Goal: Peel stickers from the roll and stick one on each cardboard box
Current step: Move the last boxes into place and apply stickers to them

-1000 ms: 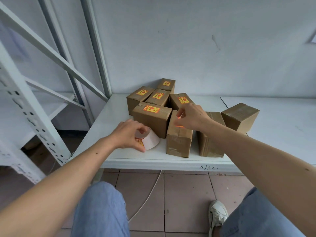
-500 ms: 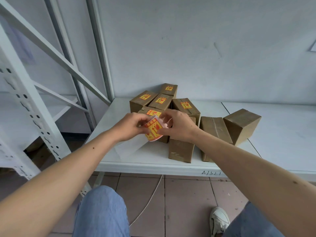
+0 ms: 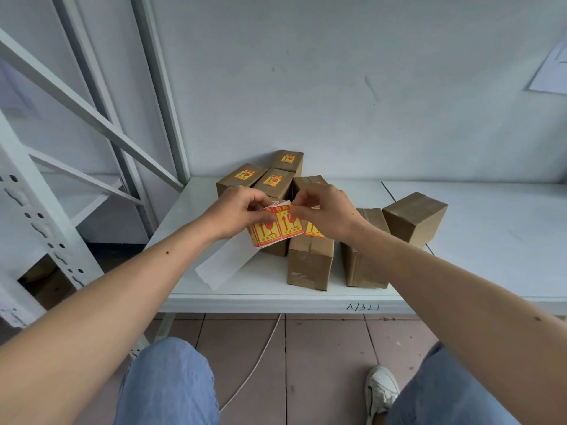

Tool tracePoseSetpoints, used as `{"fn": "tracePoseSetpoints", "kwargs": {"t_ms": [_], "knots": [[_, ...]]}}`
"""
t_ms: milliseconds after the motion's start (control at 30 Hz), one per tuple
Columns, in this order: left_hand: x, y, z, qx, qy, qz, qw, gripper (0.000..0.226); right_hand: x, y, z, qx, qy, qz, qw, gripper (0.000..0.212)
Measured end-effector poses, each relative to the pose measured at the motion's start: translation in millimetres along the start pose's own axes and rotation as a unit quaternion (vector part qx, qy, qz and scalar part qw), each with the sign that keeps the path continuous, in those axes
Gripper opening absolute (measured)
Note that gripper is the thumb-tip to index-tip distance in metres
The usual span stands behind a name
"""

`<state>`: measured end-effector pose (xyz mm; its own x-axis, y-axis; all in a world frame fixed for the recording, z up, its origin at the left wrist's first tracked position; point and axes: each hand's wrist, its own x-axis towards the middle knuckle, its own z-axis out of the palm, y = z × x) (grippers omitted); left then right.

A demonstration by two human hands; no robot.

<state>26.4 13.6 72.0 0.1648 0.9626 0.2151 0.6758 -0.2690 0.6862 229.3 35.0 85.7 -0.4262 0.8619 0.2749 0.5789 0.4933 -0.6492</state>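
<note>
Both hands are raised above the white table [image 3: 460, 240]: the left hand [image 3: 236, 214] grips the sticker roll [image 3: 270, 230], and the right hand [image 3: 325, 211] has its fingers [image 3: 296, 210] pinched together on the top edge of a red-and-yellow sticker [image 3: 288, 223] at the roll's face. A strip of bare white backing paper [image 3: 224, 265] hangs from the roll down onto the table. Behind the hands three labelled cardboard boxes [image 3: 245, 177] are clustered near the wall, while two unlabelled boxes [image 3: 414, 216] stand to the right.

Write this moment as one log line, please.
left hand: holds sticker roll | right hand: pinches top sticker | step: peeling
</note>
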Motion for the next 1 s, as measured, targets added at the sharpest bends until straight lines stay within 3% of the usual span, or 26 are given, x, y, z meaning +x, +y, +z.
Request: {"fn": "tracePoseSetpoints", "kwargs": {"t_ms": [133,233,400,533,733,867,1000], "knots": [[4,0,6,-0.006,0.01,-0.007,1.0,0.015,-1,10,-6,0.045,0.009,0.042,0.998,0.009],[3,-6,4,0.019,0.041,-0.024,0.999,0.012,1,25,-16,0.124,0.072,0.106,0.984,0.013],[-8,-15,12,0.255,0.067,-0.033,0.964,0.016,1,47,-37,0.167,0.131,0.189,0.959,0.017],[-17,-26,40,0.339,0.048,-0.042,0.939,0.009,-3,59,-47,0.114,0.139,0.22,0.959,0.017],[-22,-41,69,0.342,0.0,-0.057,0.938,0.018,-8,85,-63,0.059,0.126,0.269,0.953,0.019],[-13,-41,62,0.287,-0.005,-0.072,0.955,0.037,-10,98,-69,0.03,0.116,0.285,0.951,0.032],[-4,-31,49,0.186,0.022,-0.088,0.978,0.032,-9,107,-70,0.014,0.119,0.291,0.949,0.033]]}}
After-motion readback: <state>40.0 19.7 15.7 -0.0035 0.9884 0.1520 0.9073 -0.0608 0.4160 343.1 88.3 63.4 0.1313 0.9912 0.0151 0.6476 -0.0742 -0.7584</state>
